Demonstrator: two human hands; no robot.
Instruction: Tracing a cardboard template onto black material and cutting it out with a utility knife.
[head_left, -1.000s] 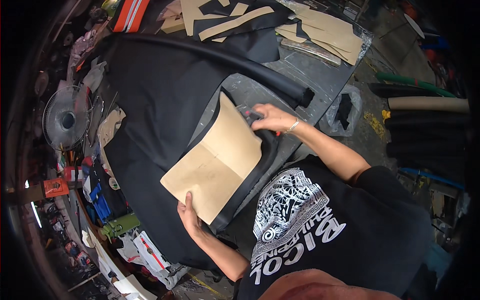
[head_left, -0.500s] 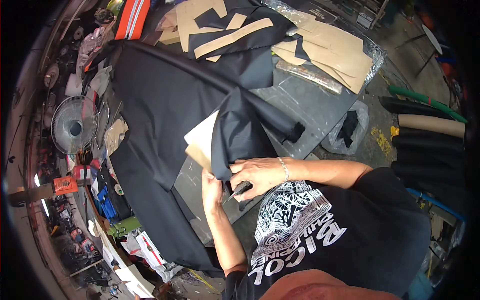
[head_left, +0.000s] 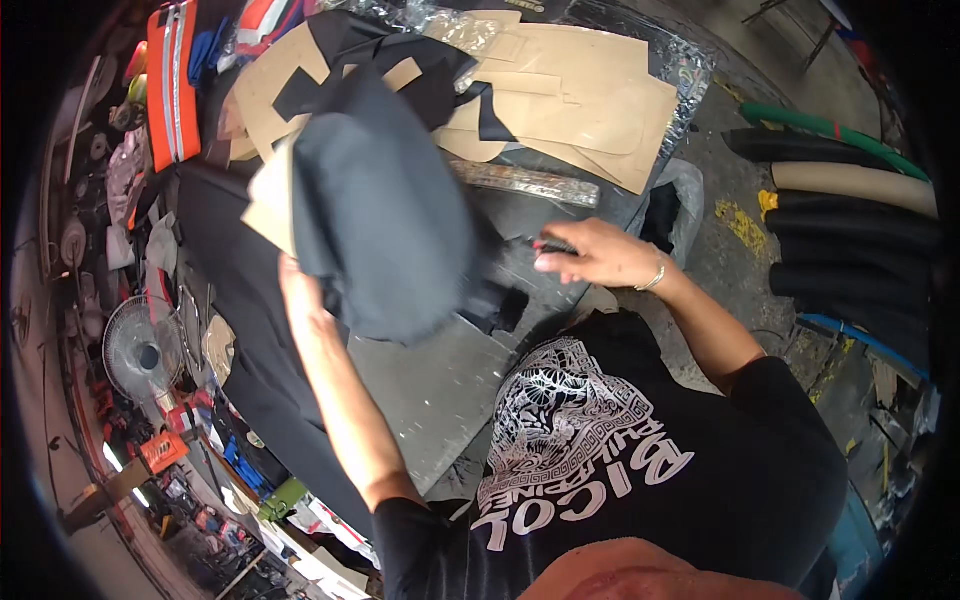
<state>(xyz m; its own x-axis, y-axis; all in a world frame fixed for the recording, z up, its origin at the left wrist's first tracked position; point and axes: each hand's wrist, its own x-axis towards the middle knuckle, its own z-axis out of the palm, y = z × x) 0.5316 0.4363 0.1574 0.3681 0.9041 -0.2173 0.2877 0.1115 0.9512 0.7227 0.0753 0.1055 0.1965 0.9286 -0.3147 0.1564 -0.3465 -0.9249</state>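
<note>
My left hand (head_left: pixel 303 289) grips the edge of a black sheet of fabric or vinyl (head_left: pixel 390 210), lifted over the table and blurred by motion. A tan paper pattern piece (head_left: pixel 270 225) with a pale face sticks out at the sheet's left side, by the same hand. To the right, my right hand (head_left: pixel 600 252) is closed around a dark-handled tool (head_left: pixel 556 245) with red at its end; its exact kind cannot be made out. That hand is apart from the sheet, above the right part of the grey table (head_left: pixel 420 400).
More black material (head_left: pixel 230 230) covers the table's left side. Tan pattern pieces (head_left: pixel 575 85) and a long plastic-wrapped item (head_left: pixel 525 184) lie at the back. A fan (head_left: pixel 148 350) stands left. Rolls of material (head_left: pixel 850 220) and a plastic bag (head_left: pixel 683 205) lie right.
My left hand has raised the black sheet and pattern piece and carried them away and to the left. The right hand has moved off the sheet, up and rightward, still with the tool.
</note>
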